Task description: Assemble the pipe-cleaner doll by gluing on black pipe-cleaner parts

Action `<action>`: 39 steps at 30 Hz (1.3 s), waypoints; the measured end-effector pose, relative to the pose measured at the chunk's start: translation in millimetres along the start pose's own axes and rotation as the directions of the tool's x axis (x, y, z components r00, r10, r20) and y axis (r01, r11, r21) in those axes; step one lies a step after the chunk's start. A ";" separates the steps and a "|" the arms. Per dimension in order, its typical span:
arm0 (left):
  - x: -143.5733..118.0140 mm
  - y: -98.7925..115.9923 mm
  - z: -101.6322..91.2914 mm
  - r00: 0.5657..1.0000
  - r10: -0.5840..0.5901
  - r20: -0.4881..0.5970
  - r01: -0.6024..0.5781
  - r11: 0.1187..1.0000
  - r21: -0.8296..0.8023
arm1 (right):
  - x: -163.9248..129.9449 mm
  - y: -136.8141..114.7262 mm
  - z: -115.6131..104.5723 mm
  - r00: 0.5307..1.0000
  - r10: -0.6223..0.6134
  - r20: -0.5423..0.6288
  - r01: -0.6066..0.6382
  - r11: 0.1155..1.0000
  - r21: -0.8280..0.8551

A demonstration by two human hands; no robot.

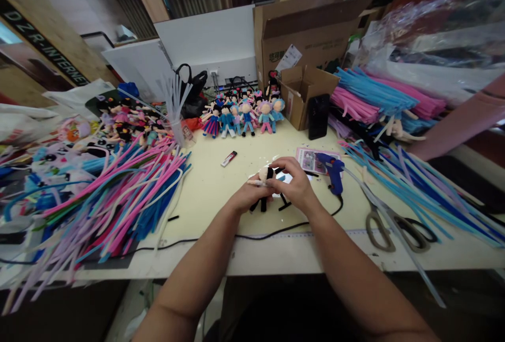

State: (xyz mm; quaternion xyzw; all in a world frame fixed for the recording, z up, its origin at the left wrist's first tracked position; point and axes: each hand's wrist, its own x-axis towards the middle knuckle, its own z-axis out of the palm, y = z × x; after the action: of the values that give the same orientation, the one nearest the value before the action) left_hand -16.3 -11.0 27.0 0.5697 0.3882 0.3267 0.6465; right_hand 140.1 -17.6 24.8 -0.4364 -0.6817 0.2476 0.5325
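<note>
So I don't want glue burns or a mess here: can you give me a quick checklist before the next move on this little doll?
1. Doll held by both hands, left hand and right hand: ok.
2. Glue gun within reach, just right of the right hand: ok.
3. Glue gun hot or off: cannot tell.
4. Black cord runs across the table under the forearms, a snag risk: not ok.
5. Scissors lying apart from both hands: ok.
</note>
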 end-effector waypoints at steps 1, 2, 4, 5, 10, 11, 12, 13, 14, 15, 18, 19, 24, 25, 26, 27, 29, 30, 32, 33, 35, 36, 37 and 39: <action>-0.3 0.0 -0.2 1.000 0.007 0.004 -0.007 1.000 0.005 | -0.1 -0.3 0.4 1.000 -0.020 0.007 0.021 0.999 -0.028; -0.6 0.1 -0.2 1.000 0.012 0.007 -0.012 1.000 0.011 | -0.2 -0.3 0.8 0.999 -0.035 0.015 0.036 0.998 -0.052; -1.0 0.4 0.1 1.000 0.016 0.008 -0.016 1.000 0.012 | -0.3 0.6 1.3 0.998 -0.058 0.028 0.061 0.994 -0.089; -1.0 0.5 0.4 1.000 0.015 0.006 -0.015 1.000 0.007 | -0.3 1.2 1.5 0.997 -0.069 0.033 0.072 0.992 -0.105; -0.6 -0.4 0.4 1.000 0.016 0.006 -0.016 1.000 0.002 | -0.4 2.2 2.2 0.991 -0.125 0.047 0.131 0.977 -0.168; -0.5 -1.0 0.2 1.000 0.024 0.008 -0.024 1.000 0.003 | -0.3 2.1 2.3 0.990 -0.130 0.049 0.136 0.975 -0.177; -0.4 -1.6 -0.1 0.999 0.033 0.010 -0.033 0.999 0.002 | -0.2 1.9 2.4 0.990 -0.132 0.052 0.140 0.973 -0.183; -0.3 -2.3 -0.3 0.999 0.042 0.012 -0.042 0.999 0.000 | 0.0 1.8 2.4 0.989 -0.133 0.057 0.142 0.972 -0.186; -0.2 -2.9 -0.4 0.999 0.050 0.013 -0.050 0.999 0.000 | 0.1 1.7 2.4 0.989 -0.134 0.060 0.143 0.972 -0.188; -0.1 -3.3 -0.4 0.998 0.055 0.013 -0.055 0.999 0.000 | 0.4 1.8 2.5 0.989 -0.133 0.062 0.143 0.972 -0.188; 0.0 -4.1 0.2 0.999 0.053 0.005 -0.053 0.999 -0.002 | 1.0 2.2 2.8 0.989 -0.129 0.068 0.139 0.974 -0.181; 0.0 -4.2 0.5 0.999 0.050 0.002 -0.050 0.999 -0.006 | 1.2 2.4 3.0 0.990 -0.126 0.067 0.136 0.975 -0.176; 0.3 -4.8 0.3 1.000 0.027 0.015 -0.026 0.999 -0.045 | 0.8 3.5 4.1 0.994 -0.094 0.062 0.101 0.986 -0.129; 0.3 -4.5 0.0 1.000 0.020 0.017 -0.019 0.998 -0.066 | 0.4 3.8 3.9 0.995 -0.077 0.068 0.083 0.992 -0.095; 0.1 -3.9 -0.1 1.000 0.014 0.014 -0.012 0.996 -0.092 | 0.0 4.1 3.5 0.996 -0.054 0.077 0.058 0.998 -0.041; -0.1 -2.9 -0.2 1.000 0.005 0.008 -0.004 0.993 -0.120 | -0.5 4.5 2.7 0.996 -0.028 0.085 0.025 0.999 0.031; -0.8 -0.2 0.3 1.000 -0.020 -0.005 0.019 0.986 -0.165 | -1.2 5.4 0.7 0.996 0.029 0.082 -0.045 0.978 0.205; -1.2 1.3 0.7 0.999 -0.034 -0.011 0.031 0.984 -0.178 | -1.4 6.0 -0.4 0.996 0.054 0.067 -0.071 0.956 0.284; -1.8 3.7 1.9 0.998 -0.059 -0.018 0.054 0.979 -0.199 | -1.1 7.3 -2.3 0.994 0.107 0.004 -0.100 0.915 0.391; -1.9 4.4 2.4 0.997 -0.068 -0.023 0.062 0.976 -0.211 | -0.7 7.9 -2.9 0.990 0.136 -0.030 -0.111 0.900 0.422; -1.7 4.5 2.9 0.996 -0.081 -0.031 0.071 0.970 -0.233 | 0.5 8.8 -3.2 0.974 0.206 -0.090 -0.143 0.875 0.462; -1.5 3.9 2.8 0.996 -0.084 -0.033 0.074 0.968 -0.240 | 1.2 9.0 -3.0 0.964 0.243 -0.107 -0.163 0.860 0.484; -1.1 3.0 2.6 0.996 -0.086 -0.035 0.075 0.967 -0.245 | 1.9 9.1 -2.6 0.954 0.277 -0.116 -0.182 0.842 0.508; -0.5 1.0 1.8 0.996 -0.082 -0.035 0.071 0.966 -0.250 | 3.3 8.9 -1.9 0.935 0.334 -0.119 -0.221 0.811 0.542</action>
State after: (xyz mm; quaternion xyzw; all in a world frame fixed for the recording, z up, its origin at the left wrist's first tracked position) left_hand -14.9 -12.2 28.2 0.4614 0.3803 0.3604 0.7159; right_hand 144.6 -10.5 19.9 -0.3946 -0.4578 0.4509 0.6568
